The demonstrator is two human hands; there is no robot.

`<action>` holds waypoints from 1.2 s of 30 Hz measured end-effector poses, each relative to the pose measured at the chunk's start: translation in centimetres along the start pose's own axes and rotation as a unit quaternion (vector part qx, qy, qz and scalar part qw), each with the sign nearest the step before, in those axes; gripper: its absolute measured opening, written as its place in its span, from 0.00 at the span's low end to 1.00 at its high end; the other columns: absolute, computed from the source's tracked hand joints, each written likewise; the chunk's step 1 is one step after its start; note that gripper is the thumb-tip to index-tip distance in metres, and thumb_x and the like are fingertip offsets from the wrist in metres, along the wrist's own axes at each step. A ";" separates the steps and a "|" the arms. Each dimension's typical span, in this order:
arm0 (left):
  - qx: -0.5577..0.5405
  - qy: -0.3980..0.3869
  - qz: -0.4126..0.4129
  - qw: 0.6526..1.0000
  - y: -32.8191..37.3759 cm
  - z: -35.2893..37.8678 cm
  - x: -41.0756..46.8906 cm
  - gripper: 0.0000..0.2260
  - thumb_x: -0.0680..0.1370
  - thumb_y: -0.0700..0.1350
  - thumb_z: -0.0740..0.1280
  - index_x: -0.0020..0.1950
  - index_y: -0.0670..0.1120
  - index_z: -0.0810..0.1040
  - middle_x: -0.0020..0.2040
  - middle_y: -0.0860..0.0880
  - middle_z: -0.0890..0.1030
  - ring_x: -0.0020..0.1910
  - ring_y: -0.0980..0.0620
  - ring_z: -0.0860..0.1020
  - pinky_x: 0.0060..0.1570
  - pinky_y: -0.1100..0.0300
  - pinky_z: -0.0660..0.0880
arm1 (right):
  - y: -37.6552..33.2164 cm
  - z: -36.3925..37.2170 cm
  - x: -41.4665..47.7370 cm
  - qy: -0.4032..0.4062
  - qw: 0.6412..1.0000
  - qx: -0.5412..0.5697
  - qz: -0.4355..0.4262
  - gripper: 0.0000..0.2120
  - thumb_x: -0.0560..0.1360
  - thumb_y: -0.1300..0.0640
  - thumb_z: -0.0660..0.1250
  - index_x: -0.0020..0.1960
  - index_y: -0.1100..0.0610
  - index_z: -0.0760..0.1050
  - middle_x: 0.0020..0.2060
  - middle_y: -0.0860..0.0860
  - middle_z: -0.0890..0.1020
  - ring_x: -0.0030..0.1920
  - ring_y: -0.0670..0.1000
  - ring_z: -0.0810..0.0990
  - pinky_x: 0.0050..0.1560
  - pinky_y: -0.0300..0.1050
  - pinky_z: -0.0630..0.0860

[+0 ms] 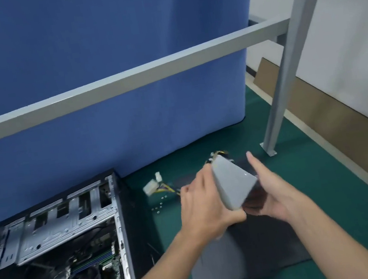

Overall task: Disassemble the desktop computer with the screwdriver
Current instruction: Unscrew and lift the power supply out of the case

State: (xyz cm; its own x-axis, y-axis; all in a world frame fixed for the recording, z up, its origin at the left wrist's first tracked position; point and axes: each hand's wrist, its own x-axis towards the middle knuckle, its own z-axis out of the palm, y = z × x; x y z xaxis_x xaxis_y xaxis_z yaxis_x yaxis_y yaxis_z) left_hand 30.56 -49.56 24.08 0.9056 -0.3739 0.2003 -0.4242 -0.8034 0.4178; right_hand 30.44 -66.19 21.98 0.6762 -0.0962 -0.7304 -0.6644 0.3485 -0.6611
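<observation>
PSU [232,180] held aloft above the panel [255,255], right of the open case [62,241]: left hand [202,206] wraps its near end, right hand [273,195] cups its underside. Long axis tilts up and away, cables [161,185] trailing left; desk [317,191] runs rightward to its edge

I can read no text, label or number anywhere: the gray box [233,181] at lower centre and computer case [55,230] at lower left show none legible (motion blur).

Your power supply [232,182] is plain grey; its wires [168,187] yellow and black; plugs [150,187] white; desk [327,177] green; flat panel [243,257] dark grey; case [60,229] silver inside, black outside; partition [94,57] blue.
</observation>
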 end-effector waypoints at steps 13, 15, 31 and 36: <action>0.219 -0.118 0.314 0.916 3.0 9.2 3.8 0.38 0.64 0.49 0.73 0.70 0.41 0.64 0.65 0.41 0.71 0.55 0.37 0.74 0.56 0.44 0.70 | -1.5 -9.0 7.6 -0.029 0.990 0.062 0.125 0.09 0.63 0.53 0.73 0.38 0.59 0.82 0.35 0.54 0.83 0.34 0.56 0.82 0.38 0.48 0.80; 0.221 -0.133 0.309 0.916 3.0 9.9 4.1 0.32 0.69 0.43 0.69 0.70 0.41 0.64 0.68 0.39 0.69 0.60 0.35 0.72 0.59 0.43 0.70 | -1.1 -9.8 8.7 -0.027 0.996 0.065 0.059 0.07 0.66 0.55 0.72 0.40 0.58 0.81 0.34 0.54 0.83 0.32 0.55 0.81 0.34 0.45 0.79; 0.109 -0.388 -0.070 0.912 -9.3 13.2 3.0 0.43 0.79 0.61 0.61 0.69 0.65 0.23 0.77 0.50 0.31 0.77 0.42 0.39 0.75 0.46 0.47 | 0.0 -11.4 16.2 -0.034 0.998 0.047 -0.005 0.17 0.67 0.62 0.69 0.55 0.53 0.78 0.43 0.55 0.85 0.40 0.55 0.84 0.42 0.49 0.81; 0.023 -0.418 -0.129 0.899 -9.1 13.5 3.7 0.44 0.80 0.56 0.63 0.68 0.66 0.23 0.79 0.46 0.40 0.77 0.41 0.43 0.75 0.44 0.51 | 0.4 -10.8 16.3 -0.057 0.997 0.054 -0.011 0.24 0.63 0.61 0.73 0.59 0.54 0.78 0.51 0.58 0.84 0.47 0.59 0.84 0.48 0.53 0.81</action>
State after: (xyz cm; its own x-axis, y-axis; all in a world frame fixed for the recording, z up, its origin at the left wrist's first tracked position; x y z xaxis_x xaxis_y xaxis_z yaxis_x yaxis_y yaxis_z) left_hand 37.84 -49.88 9.04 0.6688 -0.3744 -0.6423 -0.2161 -0.9245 0.3139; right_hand 37.77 -77.70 7.92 0.7265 -0.0009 -0.6872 -0.6148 0.4461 -0.6504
